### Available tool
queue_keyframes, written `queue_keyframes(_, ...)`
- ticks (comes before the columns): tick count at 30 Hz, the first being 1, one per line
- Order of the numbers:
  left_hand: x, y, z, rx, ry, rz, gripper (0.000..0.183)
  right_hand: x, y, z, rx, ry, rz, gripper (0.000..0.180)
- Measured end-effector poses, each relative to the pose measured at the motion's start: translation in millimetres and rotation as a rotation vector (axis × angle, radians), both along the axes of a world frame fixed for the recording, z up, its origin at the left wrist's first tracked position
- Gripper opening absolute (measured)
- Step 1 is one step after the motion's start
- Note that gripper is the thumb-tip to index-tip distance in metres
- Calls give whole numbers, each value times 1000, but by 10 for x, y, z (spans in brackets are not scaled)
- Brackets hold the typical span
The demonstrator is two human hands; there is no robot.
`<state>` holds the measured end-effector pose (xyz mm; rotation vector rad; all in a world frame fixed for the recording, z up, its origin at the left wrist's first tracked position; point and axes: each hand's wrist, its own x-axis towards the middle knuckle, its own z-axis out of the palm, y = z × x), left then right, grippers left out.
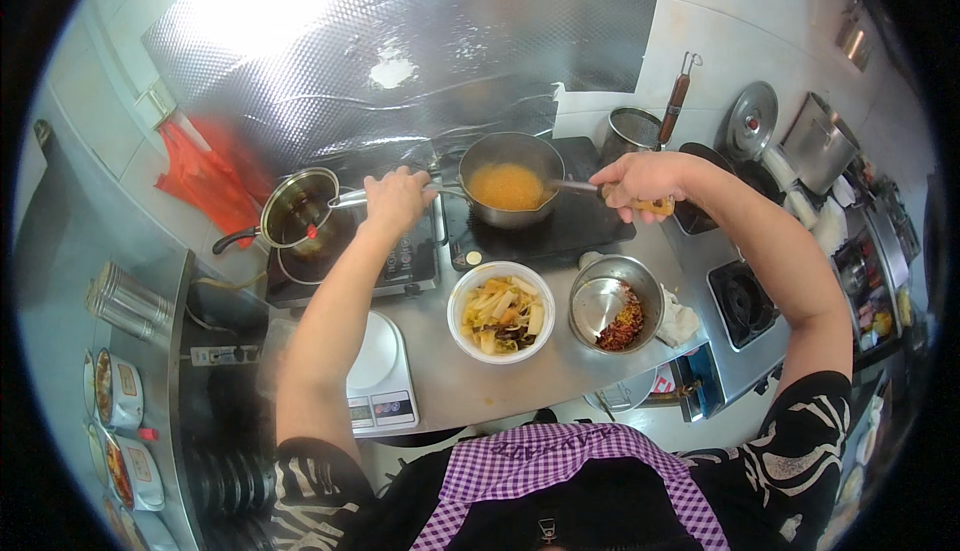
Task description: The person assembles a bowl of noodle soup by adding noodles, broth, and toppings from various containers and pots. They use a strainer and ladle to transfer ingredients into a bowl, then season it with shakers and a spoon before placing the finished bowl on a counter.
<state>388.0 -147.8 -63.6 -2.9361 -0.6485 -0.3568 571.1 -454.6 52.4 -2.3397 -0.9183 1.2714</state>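
My left hand grips the metal handle of a saucepan that sits on a black induction cooktop. Orange broth fills the bottom of the pan. In my right hand is a utensil with a wooden handle; its metal shaft reaches to the pan's right rim, and its far end is hidden. Nearer me stands a white plastic bowl of cooked vegetables. To its right, a steel pot holds chili flakes and yellow bits.
At the left, a lidded pot stands on another cooktop, behind a white kitchen scale. A crumpled cloth touches the steel pot. A strainer, a pot lid and a tall pot are at the back right.
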Motion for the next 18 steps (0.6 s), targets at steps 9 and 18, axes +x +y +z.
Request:
queue_keyframes(9, -88, -130, -213, 21, -162, 86, 25, 35, -5, -604, 374, 802, -357, 45)
queue_keyframes(18, -72, -103, -136, -3, -75, 121, 24, -202, -106, -674, 521, 659, -405, 50)
